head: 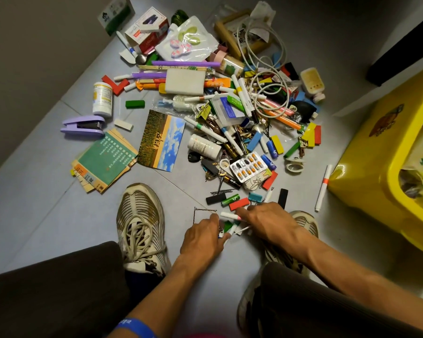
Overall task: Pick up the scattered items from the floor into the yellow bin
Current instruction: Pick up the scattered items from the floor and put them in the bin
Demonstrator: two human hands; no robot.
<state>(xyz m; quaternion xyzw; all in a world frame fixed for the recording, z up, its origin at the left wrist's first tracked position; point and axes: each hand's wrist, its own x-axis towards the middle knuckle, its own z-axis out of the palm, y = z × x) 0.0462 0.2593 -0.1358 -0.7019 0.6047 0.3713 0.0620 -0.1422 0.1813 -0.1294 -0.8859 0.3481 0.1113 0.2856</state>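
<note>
- The left hand (203, 236) is curled over a small cluster of things on the floor between the two shoes: its fingers close round a green block (227, 226) and the ends of some white pens.
- The right hand (266, 219) meets it from the right, fingers bent and pinching a white marker with a pink band (230, 215); whether it grips anything more underneath cannot be told.
- Just beyond the knuckles lie a red block (239, 204), a green battery (230, 200), a black block (215, 198) and a teal clip (255, 197), all loose on the grey tiled floor (47, 203).
- Thin black hairpins (200, 211) lie just left of the left hand's fingertips.
- A striped sneaker (139, 220) stands left of the hands; the other sneaker (305, 222) is partly hidden behind the right forearm.
- The yellow bin (376, 167) stands at the right edge, well apart from the hands, with a white marker with an orange band (323, 187) lying on the floor just beside its near left corner.
- Farther off, the main heap of scattered items spreads across the floor: a pill blister pack (248, 167), a white pill bottle (102, 98), a purple stapler (83, 126), a postcard (161, 140), green booklets (105, 159) and a coiled white cable (266, 57).
- A blue wristband (135, 326) circles the left wrist at the near edge.
</note>
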